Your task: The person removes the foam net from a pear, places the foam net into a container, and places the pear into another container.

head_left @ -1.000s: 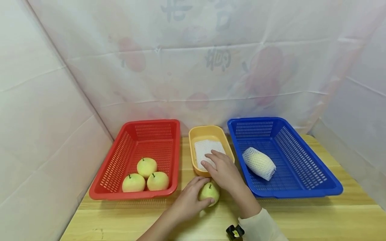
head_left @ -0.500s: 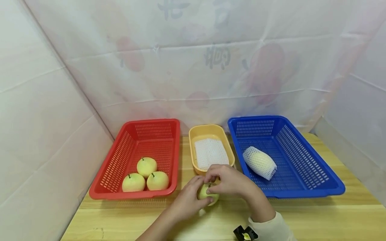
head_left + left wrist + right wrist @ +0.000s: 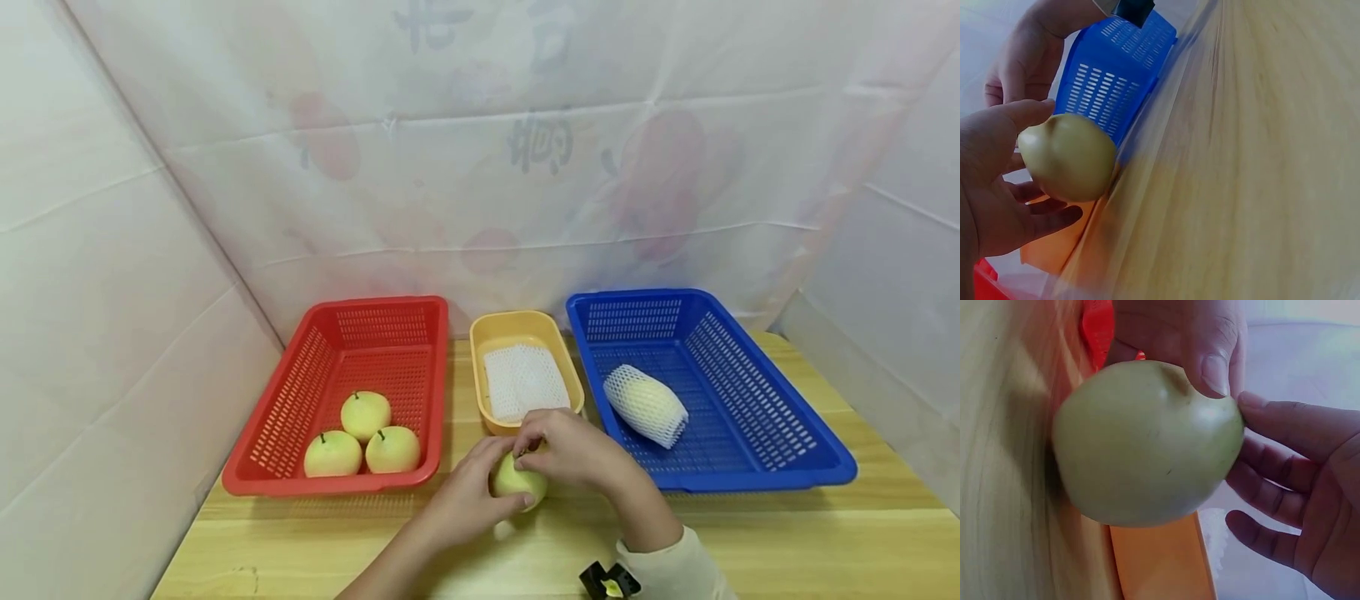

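A yellow-green pear (image 3: 519,485) sits at the table's front middle, just before the yellow tray (image 3: 480,392). My left hand (image 3: 467,493) grips it from the left, thumb on the near side and fingers on the far side. My right hand (image 3: 573,450) reaches over from the right, thumb and fingertips pinched at the pear's top; the stem is hidden there. Seen from the right wrist, the pear (image 3: 1147,447) fills the middle, with the right hand (image 3: 1310,475) at its edge. In the left wrist view, the left hand (image 3: 1004,181) curls beside the pear (image 3: 1069,159).
White foam nets (image 3: 528,379) lie in the yellow tray. To the left, a red basket (image 3: 435,367) contains three pears (image 3: 365,417). On the right stands a blue basket (image 3: 750,482) with a net-wrapped pear (image 3: 647,406). A cloth wall (image 3: 465,192) rises behind them.
My right hand has come down from above the yellow tray's foam nets to the pear's top, its fingers drawing together there. My left hand keeps its grip on the pear.
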Action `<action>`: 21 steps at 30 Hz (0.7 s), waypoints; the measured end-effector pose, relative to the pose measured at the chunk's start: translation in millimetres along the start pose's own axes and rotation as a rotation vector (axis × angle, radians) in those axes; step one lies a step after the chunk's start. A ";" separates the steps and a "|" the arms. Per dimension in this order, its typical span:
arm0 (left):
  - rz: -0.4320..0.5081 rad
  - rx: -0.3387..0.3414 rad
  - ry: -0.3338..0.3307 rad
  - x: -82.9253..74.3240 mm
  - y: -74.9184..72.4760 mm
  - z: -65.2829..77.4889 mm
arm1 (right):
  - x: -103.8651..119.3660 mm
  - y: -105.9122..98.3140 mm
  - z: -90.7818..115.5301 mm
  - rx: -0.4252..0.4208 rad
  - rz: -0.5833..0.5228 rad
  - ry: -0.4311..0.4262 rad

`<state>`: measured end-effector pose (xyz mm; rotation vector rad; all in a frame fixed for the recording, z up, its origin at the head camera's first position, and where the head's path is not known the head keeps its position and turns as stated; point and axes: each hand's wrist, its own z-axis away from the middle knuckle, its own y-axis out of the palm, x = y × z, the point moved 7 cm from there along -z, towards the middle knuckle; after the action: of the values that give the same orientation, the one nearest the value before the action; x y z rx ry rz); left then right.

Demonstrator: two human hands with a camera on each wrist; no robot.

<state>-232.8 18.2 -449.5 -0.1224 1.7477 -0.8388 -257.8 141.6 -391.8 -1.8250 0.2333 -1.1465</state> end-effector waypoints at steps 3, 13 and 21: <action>0.030 -0.013 0.007 -1.6 -1.5 0.1 | 2.9 -6.2 1.2 -0.048 -0.011 -0.014; 0.136 -0.110 0.038 -12.7 -13.5 1.7 | 18.3 -20.8 5.7 -0.184 -0.094 -0.145; 0.326 -0.142 0.021 -25.4 -31.2 7.1 | 19.6 -28.8 10.2 -0.247 -0.217 -0.153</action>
<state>-227.7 4.0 -411.5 0.0764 1.7851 -0.4805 -247.6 152.1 -358.5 -2.1888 0.0921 -1.1581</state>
